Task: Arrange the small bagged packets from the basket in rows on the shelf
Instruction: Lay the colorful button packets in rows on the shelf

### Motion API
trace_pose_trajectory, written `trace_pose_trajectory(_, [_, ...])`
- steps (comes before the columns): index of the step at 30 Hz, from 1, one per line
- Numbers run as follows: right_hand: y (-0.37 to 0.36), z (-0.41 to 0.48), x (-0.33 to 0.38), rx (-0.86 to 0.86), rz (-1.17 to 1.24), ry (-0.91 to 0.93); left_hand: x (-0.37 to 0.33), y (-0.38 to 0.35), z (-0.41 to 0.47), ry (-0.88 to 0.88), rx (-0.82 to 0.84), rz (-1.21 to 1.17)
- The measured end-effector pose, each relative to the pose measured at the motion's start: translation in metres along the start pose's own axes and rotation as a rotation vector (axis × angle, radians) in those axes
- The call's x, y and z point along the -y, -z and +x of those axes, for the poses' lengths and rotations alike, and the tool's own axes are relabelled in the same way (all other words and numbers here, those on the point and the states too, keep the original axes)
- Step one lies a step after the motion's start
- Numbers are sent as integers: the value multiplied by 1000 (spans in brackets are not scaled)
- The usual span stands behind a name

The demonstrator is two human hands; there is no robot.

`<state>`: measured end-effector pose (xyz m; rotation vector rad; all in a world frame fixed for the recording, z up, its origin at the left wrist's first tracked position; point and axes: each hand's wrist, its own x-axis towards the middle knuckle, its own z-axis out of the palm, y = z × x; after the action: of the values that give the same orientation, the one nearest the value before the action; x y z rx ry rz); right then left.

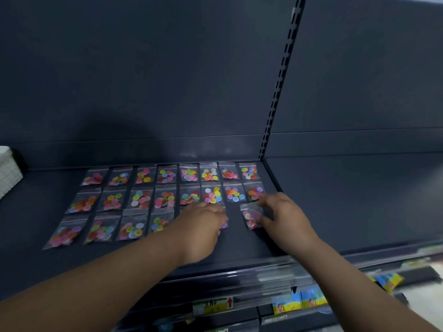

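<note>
Head view. A dark shelf point(239, 240) is seen, backed by a dark panel with a slotted upright point(279, 87). Clear packets of coloured buttons are laid flat on the shelf in three rows.
- Far row point(166, 174): eight packets side by side along the back.
- Middle row point(165, 199): eight packets, just near of the far row.
- Near row point(133, 228): four packets counted from the left; what lies further right is hidden by the arm.

Left hand point(203, 226): laid palm down at the right end of the near row, grip apart, fingers flat on a covered packet point(224, 225). Only an edge of it is seen.

Right hand point(281, 212): grip clamped on a tilted packet point(250, 215), pinched at its right edge. This packet sits skewed, just near of the right end of the middle row. A bare strip of shelf is seen between it and the left hand. Whether it touches the shelf cannot be told.

A white basket point(7, 171) is noted at the far left, cut by the frame edge. Below the shelf, a label point(212, 305) and coloured packs point(299, 300) are seen, blurred.
</note>
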<state>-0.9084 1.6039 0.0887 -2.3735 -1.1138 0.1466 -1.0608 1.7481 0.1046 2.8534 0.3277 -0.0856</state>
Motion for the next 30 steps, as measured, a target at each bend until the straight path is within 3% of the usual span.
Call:
trace_pose_trajectory(5, [-10, -5, -3, 89, 42, 108, -3, -4, -5, 1, 122, 91])
trace_pose_trajectory(17, [-24, 8, 7, 105, -24, 274, 0, -4, -5, 3, 138, 47])
trace_pose_trajectory(30, [-26, 14, 9, 109, -19, 286, 4, -4, -1, -6, 97, -6])
